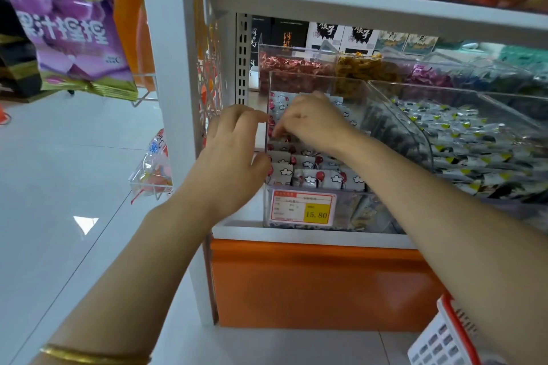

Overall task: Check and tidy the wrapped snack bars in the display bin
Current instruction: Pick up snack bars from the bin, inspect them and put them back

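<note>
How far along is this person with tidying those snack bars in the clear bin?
Front rows of snack bars already stand in neat lines behind the price tag. In hand: the right hand digs among the middle bars, though blur hides any grip, while the left hand touches the bin wall. Left: the rows farther back, partly hidden by the hand.

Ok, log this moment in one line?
right hand: in display bin, pinching snack bars | left hand: against bin's left wall, grip unclear
</note>
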Tool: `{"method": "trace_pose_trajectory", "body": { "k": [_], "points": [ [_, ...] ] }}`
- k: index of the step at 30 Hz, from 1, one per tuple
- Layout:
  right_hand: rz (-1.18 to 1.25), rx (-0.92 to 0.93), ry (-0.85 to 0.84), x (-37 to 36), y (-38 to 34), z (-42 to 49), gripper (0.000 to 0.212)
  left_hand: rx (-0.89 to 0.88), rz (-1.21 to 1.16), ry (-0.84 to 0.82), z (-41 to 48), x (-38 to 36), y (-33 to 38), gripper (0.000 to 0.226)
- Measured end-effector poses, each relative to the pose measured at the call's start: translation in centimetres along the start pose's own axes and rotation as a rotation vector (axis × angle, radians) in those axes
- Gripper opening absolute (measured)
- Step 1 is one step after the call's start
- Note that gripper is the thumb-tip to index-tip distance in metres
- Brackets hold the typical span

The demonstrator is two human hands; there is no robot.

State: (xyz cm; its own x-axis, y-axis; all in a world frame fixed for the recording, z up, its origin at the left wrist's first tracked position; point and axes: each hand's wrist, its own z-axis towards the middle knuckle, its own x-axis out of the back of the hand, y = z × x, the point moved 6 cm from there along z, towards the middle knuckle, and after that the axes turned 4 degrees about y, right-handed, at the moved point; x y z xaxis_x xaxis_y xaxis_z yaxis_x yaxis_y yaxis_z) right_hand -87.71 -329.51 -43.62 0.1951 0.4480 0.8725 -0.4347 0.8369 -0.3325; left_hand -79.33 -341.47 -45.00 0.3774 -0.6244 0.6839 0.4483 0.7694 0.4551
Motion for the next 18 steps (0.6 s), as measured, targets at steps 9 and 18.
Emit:
{"method": "trace_pose_trajectory", "body": {
  "k": [9,18],
  "points": [
    [-0.285,0.096,-0.018,-0.8,-0.7,2.0,0.004,0.0,-0.011,0.013,0.1,0.0,-0.2,0.052],
    [0.422,-0.063,0.496,4.9,-0.3,-1.4,0.003,0.043,-0.054,0.066,-0.2,0.4,0.1,0.054]
  ]
}}
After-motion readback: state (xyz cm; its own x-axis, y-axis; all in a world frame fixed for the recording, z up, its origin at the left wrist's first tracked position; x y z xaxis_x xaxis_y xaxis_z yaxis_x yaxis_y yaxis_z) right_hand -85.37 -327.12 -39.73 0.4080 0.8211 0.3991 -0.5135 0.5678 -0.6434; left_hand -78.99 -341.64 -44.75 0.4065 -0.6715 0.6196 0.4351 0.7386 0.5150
